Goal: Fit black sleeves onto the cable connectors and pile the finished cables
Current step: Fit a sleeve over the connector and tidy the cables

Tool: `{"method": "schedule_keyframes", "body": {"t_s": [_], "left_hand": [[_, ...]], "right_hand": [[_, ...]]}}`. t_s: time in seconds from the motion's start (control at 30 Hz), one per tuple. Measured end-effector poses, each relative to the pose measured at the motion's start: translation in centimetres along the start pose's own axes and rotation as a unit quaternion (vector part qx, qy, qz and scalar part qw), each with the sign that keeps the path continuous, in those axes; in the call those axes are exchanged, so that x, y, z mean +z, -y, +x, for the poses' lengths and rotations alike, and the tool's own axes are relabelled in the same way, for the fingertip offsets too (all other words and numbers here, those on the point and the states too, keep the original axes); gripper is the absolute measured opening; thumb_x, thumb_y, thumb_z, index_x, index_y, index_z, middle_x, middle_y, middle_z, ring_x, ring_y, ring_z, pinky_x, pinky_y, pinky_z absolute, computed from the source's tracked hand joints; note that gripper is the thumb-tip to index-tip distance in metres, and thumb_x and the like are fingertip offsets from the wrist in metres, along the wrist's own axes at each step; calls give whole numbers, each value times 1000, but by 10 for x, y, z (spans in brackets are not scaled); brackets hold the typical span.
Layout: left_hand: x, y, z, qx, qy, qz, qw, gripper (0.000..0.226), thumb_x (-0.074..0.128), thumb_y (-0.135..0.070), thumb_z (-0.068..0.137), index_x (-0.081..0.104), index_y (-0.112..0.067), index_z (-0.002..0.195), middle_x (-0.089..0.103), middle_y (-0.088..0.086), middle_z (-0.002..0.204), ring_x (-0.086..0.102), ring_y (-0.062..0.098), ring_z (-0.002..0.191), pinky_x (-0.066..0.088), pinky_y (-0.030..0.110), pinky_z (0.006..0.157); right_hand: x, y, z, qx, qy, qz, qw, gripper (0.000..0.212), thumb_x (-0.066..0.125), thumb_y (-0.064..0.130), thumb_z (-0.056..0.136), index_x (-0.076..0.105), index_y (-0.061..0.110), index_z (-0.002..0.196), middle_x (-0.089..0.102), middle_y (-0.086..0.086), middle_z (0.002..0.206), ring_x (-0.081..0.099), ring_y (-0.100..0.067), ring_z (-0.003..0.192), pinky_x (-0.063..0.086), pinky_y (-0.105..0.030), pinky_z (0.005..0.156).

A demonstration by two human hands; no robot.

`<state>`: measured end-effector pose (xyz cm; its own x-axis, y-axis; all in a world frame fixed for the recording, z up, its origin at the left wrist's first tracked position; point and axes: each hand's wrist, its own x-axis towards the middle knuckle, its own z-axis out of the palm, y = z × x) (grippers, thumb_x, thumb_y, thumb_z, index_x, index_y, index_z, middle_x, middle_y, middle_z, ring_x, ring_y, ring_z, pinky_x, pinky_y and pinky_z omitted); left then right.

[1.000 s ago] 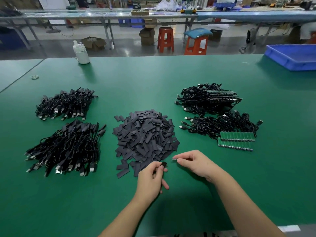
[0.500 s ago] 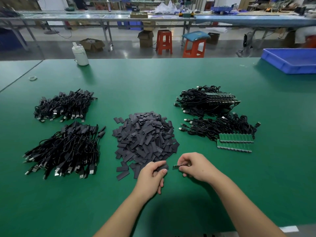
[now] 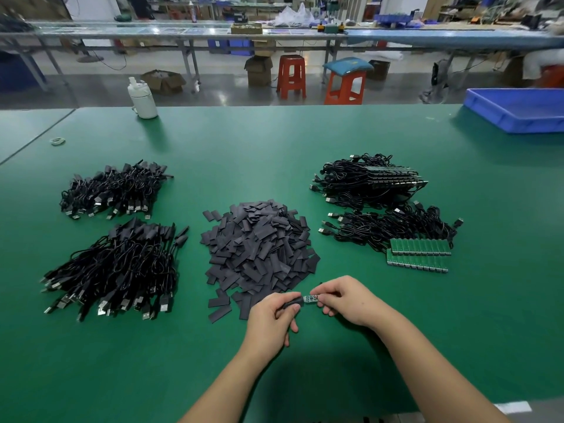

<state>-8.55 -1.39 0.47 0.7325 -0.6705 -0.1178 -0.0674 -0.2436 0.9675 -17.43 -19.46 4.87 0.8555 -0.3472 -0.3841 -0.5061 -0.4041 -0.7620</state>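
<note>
Small green connector board (image 3: 310, 299) held just above the desk (image 3: 274, 148), right in front of the loose sleeve heap (image 3: 258, 248), between both hands. Black sleeve (image 3: 292, 303) pinched in left hand (image 3: 270, 319), thumb and forefinger curled round it, mouth touching the board's left end. Right hand (image 3: 343, 300) curled on the board's other end, fingertips (image 3: 316, 293) clamped tight; cable itself hidden behind that hand. Looked like the start of the slide-on, most of the board bare.

Advice for this step:
- Squeeze the flat sleeve at its edges to pop the mouth open before pushing.
- Keep board and sleeve in line; a skewed entry probably snags a corner on the components.
- Push with the left, hold the right fixed near the cable end, grip on board edges not faces.
- Slide until the whole board is covered.

Further out: 2 piles of sleeved cables (image 3: 116, 264) on the left, likely the finished stock, so the done one belongs there. On the right, 2 bundles of unsleeved cables (image 3: 384, 227) with rows of bare green boards (image 3: 419, 251). White bottle (image 3: 142, 97) and blue tray (image 3: 518, 109) at the far edge, not needed.
</note>
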Motion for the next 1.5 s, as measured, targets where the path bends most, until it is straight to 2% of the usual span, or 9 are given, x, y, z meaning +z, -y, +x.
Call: {"method": "schedule_keyframes", "body": {"t_s": [0.2,0.7,0.8,0.97,1.07,1.2,1.3,1.37,1.5], "left_hand": [[0,0,1,-4,1,-9,1000,25,63,-12,94,71,-33,105,66,7,62,49,17,38,44,26,44],[2,-3,2,-20,7,-19,1000,29,63,-7,94,68,-29,112,62,3,54,55,17,45,51,28,54],[3,-5,4,-34,21,-9,999,29,63,-10,94,67,-29,115,63,4,54,56,17,45,51,28,55],[-3,-8,10,-26,90,49,994,31,63,-11,93,67,-34,113,61,1,52,54,17,44,52,28,56],[-5,-14,12,-13,85,79,993,32,64,-13,92,69,-34,116,62,0,53,54,14,45,54,26,58],[-4,-24,11,16,82,113,990,35,63,-14,93,68,-40,116,62,-3,54,55,10,47,55,23,59],[-5,-32,13,63,71,191,977,31,64,-18,93,68,-25,122,61,-8,68,53,1,48,49,17,65],[-7,-39,13,106,62,236,964,29,65,-22,93,69,-21,121,63,-8,82,52,-3,57,45,17,72],[-7,-47,14,140,38,231,962,27,66,-24,92,71,-20,118,69,-1,96,54,-1,67,44,18,78]], "right_hand": [[-3,-1,-5,-6,-6,49,999,23,57,6,99,74,18,107,71,2,80,63,-7,70,57,-29,78],[1,0,-8,-1,-7,100,995,22,57,2,98,73,7,112,69,-4,82,62,-8,68,55,-23,73],[1,-1,-7,-1,-10,85,996,22,57,2,98,74,7,111,69,-2,80,62,-8,67,55,-24,73],[2,-3,-6,0,-4,105,994,21,58,2,97,75,14,101,70,0,76,64,-7,66,57,-24,73],[2,-1,-7,-1,2,131,991,22,59,1,97,74,17,97,72,-3,78,66,-8,66,58,-25,73],[2,3,-6,-24,-3,108,994,22,57,0,97,67,16,108,72,-5,80,68,-11,68,59,-31,75],[2,6,-5,-39,-11,136,990,39,58,-3,95,52,17,129,72,-6,80,67,-18,72,58,-32,73],[0,7,-5,-50,-8,151,987,42,59,-3,95,50,16,132,72,-6,80,67,-18,73,57,-33,75],[1,7,-4,-59,8,197,979,37,60,-2,95,54,11,130,72,-9,79,67,-18,74,56,-33,77]]}}
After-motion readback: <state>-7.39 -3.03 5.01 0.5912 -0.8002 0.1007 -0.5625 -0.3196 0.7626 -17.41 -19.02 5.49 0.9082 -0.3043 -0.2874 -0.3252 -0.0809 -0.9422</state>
